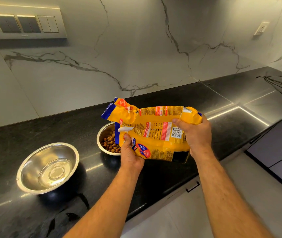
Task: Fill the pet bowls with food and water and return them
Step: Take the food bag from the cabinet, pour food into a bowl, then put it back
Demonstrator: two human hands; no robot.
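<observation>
The yellow food bag is held on its side above the kibble bowl on the table, gripped by the left hand and the right hand. The water bowl sits left of the kibble bowl.

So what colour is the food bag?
Mostly yellow-orange bag, blue edges, red labels; head view.

A single head-worn wide-angle view looks forward and down from above the black polished stone countertop, facing the white grey-veined marble wall behind it. It sits close: both bare forearms reach in from the bottom edge over that countertop. The wide lens bends the countertop's edges, and pale floor shows at lower right of it.
</observation>
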